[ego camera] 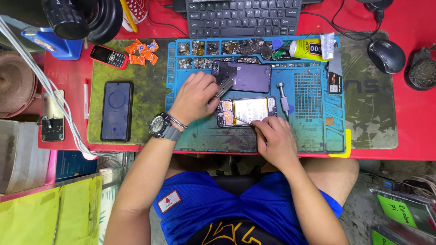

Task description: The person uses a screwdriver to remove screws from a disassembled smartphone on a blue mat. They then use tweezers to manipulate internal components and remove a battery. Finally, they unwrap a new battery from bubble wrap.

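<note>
The left hand rests on the blue repair mat. Its fingers are curled shut around a small grey metal piece, and they press the top-left end of the opened phone. That phone lies in the middle of the mat with its back off and its insides showing. The right hand, at 5 o'clock from the phone, pinches thin tweezers tight. The tips touch the lower-left part of the phone's insides.

This looks like the step of picking at a tiny part inside the phone. The next move likely needs a slow, steady hand and a gentle lift, so nothing small bends or flies off.

At 9 o'clock from the mat, a dark smartphone lies flat, with a little red keypad phone above it. At 12 o'clock sits the purple back cover, just beside the left fingers. A screwdriver lies just right of the opened phone, near the working hand. A glue tube rests at 1 o'clock, and a mouse is farther right.
</note>
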